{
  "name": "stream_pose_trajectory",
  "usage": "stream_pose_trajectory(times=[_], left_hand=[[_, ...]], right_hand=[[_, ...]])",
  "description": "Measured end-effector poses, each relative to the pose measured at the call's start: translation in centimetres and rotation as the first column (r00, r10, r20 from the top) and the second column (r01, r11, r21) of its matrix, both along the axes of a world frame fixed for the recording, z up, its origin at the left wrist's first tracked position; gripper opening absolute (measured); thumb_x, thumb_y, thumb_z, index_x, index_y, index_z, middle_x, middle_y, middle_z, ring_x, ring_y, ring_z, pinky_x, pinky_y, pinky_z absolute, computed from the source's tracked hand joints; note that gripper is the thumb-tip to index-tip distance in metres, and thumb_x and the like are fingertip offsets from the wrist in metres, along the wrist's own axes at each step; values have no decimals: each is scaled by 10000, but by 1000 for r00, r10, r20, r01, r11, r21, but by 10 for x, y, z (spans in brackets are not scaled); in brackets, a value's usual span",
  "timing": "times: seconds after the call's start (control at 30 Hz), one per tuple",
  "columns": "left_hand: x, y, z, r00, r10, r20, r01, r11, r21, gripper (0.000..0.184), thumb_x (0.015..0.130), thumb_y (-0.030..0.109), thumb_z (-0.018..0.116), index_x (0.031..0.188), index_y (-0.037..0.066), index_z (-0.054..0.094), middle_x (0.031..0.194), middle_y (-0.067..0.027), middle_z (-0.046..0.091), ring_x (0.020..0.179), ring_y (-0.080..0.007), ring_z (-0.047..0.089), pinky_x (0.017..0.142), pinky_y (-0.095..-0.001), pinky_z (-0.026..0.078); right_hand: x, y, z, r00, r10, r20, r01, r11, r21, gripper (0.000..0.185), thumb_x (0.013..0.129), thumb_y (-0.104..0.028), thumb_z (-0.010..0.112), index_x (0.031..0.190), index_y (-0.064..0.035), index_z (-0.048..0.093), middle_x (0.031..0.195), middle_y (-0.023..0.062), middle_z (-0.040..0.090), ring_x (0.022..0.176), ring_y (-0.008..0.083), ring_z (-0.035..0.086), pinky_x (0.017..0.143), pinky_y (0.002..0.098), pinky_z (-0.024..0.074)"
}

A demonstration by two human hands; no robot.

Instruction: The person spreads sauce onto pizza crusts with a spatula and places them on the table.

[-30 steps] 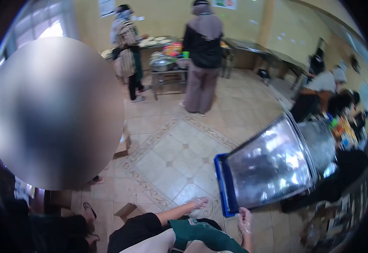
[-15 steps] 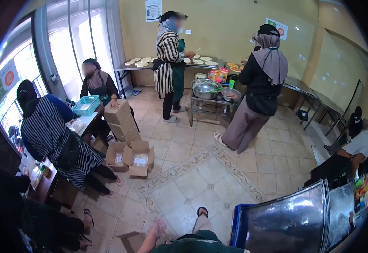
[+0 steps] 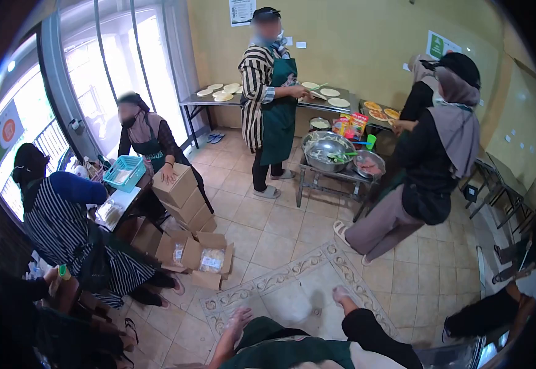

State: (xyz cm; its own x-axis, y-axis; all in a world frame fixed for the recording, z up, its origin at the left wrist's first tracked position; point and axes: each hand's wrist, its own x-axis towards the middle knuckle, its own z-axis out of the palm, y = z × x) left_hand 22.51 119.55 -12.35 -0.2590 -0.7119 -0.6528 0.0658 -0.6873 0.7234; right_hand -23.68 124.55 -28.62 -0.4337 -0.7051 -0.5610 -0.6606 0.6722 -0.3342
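Note:
My left hand [image 3: 239, 321], in a thin clear glove, hangs low in front of my green apron [image 3: 292, 353]. Its fingers are apart with nothing in them. To the right, my right hand [image 3: 342, 295] reaches out past a black sleeve over the patterned floor tiles [image 3: 299, 301]. It looks loosely open and holds nothing that I can see; its fingers are small in view. Neither hand touches any object. Nearest to the left one are open cardboard boxes [image 3: 214, 258] with clear-wrapped packs inside.
Stacked boxes [image 3: 179, 187] stand beneath a co-worker's hand. Ahead, a low table bears a large metal bowl [image 3: 328, 154] and a smaller bowl [image 3: 367, 165]. Round flat doughs [image 3: 331, 92] lie on the back table. Several people work around the room; a teal basket [image 3: 125, 172] is at left.
My view has turned and moved forward, so the bowls look nearer. The metal-topped unit at lower right has mostly left view. My right hand has come into view; my left remains low.

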Motion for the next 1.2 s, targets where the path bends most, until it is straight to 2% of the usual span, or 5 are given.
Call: stream_pose_trajectory(times=[0.3, 0.77, 1.1, 1.17, 1.2], left_hand=[[35, -165, -100, 995, 18, 97, -25, 996, 81, 533, 1008, 410, 480, 1380, 29, 479, 1332, -162, 575, 1189, -286, 587, 1032, -388, 448], [-98, -573, 29, 990, 135, 29, -128, 976, -173, 459, 976, 361, 589, 1305, 42, 582, 1148, -58, 672, 972, -151, 648, 823, -266, 501], [-104, -771, -15, 995, 78, -67, -82, 994, -70, 421, 988, 354, 574, 1301, 81, 505, 1114, -72, 631, 941, -195, 637, 786, -327, 528], [-114, -802, 23, 939, 342, -37, -344, 937, -57, 283, 977, 248, 584, 1190, 61, 591, 1007, -44, 661, 846, -148, 643, 766, -262, 504], [-74, -832, -54, 979, 98, -178, -133, 971, -200, 288, 990, 241, 526, 1218, 71, 574, 1096, -66, 648, 921, -159, 627, 750, -279, 498]], right_hand=[[65, -225, 8, 926, 352, 138, -354, 935, -11, 332, 847, -288, 591, 1127, -143, 698, 1125, 163, 697, 1084, 325, 652, 931, 413, 509], [-14, -536, 27, 966, 207, 158, -211, 977, 14, 291, 850, -261, 605, 1099, -149, 706, 1109, 154, 698, 1064, 312, 655, 925, 391, 510], [79, -888, 115, 620, 618, 484, -587, 774, -236, 325, 936, -288, 568, 1184, -79, 579, 1036, 175, 666, 983, 359, 637, 850, 435, 502], [112, -937, 132, 550, 809, 208, -646, 569, -508, 304, 951, -265, 546, 1187, -78, 582, 1051, 175, 664, 994, 361, 634, 879, 441, 497], [132, -957, 142, 540, 813, 217, -601, 553, -578, 316, 939, -279, 548, 1191, -92, 591, 1076, 177, 661, 1015, 363, 630, 889, 454, 495]])
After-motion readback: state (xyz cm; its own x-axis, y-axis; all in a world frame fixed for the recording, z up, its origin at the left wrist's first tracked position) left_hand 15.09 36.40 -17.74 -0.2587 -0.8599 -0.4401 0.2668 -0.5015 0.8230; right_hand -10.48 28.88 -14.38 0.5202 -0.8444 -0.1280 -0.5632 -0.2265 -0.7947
